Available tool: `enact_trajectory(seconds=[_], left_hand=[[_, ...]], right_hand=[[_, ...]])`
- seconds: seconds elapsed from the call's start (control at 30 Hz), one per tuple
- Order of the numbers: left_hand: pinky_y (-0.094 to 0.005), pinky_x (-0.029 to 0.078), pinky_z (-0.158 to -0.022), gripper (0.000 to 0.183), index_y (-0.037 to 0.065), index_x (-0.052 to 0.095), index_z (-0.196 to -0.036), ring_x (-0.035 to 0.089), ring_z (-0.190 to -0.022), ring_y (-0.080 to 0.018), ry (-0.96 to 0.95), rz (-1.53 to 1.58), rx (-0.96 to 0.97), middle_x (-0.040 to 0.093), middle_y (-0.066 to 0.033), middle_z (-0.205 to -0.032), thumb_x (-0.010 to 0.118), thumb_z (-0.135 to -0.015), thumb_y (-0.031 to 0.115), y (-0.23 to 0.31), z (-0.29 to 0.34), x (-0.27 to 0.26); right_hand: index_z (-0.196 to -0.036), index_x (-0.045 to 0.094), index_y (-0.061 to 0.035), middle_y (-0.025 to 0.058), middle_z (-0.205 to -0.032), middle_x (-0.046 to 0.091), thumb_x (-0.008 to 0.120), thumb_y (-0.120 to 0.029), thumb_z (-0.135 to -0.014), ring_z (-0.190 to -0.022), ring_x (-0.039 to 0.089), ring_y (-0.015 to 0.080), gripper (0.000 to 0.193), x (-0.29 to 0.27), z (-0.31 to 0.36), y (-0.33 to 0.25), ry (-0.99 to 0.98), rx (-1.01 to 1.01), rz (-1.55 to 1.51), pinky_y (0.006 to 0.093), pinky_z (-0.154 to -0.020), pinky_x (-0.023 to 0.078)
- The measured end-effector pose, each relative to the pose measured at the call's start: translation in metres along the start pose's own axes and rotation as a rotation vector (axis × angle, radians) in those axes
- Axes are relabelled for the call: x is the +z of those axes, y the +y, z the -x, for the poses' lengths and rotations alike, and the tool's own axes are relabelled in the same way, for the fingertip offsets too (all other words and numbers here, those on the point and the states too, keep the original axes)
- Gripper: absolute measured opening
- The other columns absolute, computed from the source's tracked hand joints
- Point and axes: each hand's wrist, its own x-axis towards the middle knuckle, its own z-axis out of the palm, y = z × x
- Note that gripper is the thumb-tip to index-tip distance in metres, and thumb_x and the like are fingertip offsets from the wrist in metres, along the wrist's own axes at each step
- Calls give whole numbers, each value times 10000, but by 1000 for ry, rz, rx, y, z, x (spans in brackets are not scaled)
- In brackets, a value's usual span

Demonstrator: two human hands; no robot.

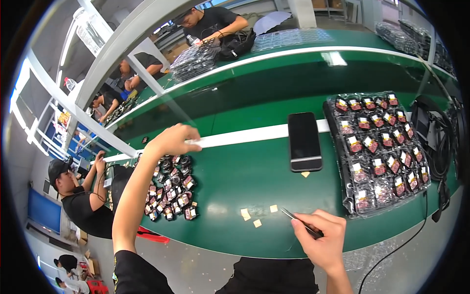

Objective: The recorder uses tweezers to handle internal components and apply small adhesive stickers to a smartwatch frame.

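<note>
My right hand (323, 236) is closed around a pair of metal tweezers (299, 220). The tweezers point left, and their tips are just beside a small cream square piece (273, 208) on the green table. More such square pieces (246, 214) lie a little further left. My left hand (172, 140) is raised near the white strip (245, 135), its fingers apart and bent, and nothing shows in it. Below that hand and partly behind my forearm is a pile of small black electronic parts (171, 188) with coppery and white faces.
A clear plastic tray (348, 183) of similar parts in rows stands at the right. Left of it lies a black phone (304, 142), with a cream piece (305, 174) below. Black cables (438, 147) hang at the far right. A co-worker (81, 196) sits at left; others work across the bench.
</note>
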Motion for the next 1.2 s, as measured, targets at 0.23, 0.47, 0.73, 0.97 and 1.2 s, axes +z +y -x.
enact_trajectory(seconds=[0.23, 0.47, 0.73, 0.97, 1.2], left_hand=[[-412, 595, -911, 565, 41, 817, -1190, 733, -1026, -276, 12, 189, -55, 791, -126, -1091, 974, -812, 430, -19, 57, 24], [-384, 613, -833, 265, -46, 777, -1191, 771, -876, -257, 164, 334, 1, 810, -156, -991, 807, -989, 122, -8, 48, 24], [-383, 605, -884, 190, -31, 800, -1189, 787, -959, -275, 240, 538, 379, 803, -158, -1031, 703, -1041, 39, 113, 20, 51], [-449, 592, -981, 367, 7, 754, -1365, 738, -1137, -340, 220, 763, 653, 786, -155, -1236, 778, -1001, 54, 187, 22, 78], [-408, 518, -948, 645, 82, 773, -1363, 682, -1082, -288, 329, 570, 678, 742, -78, -1212, 1002, -791, 275, 202, 28, 95]], right_hand=[[-1049, 849, 25, 41, -695, 689, 856, 14, -895, -512, 565, 64, 155, 3, 0, -2, -3, 15, 23, 245, -456, 394], [-1044, 847, 34, 39, -678, 668, 855, 21, -890, -507, 547, 64, 155, 4, -3, -2, -5, 4, 65, 249, -463, 375], [-1043, 844, 42, 36, -659, 634, 855, 28, -890, -523, 531, 67, 155, 4, -2, -1, 10, 28, 118, 261, -485, 366], [-1056, 847, 41, 35, -666, 631, 864, 35, -889, -527, 529, 63, 168, 5, -5, -4, -2, 44, 131, 261, -486, 362], [-1063, 849, 41, 33, -683, 656, 865, 40, -889, -533, 535, 59, 175, 5, -6, -4, 17, 67, 131, 261, -486, 363]])
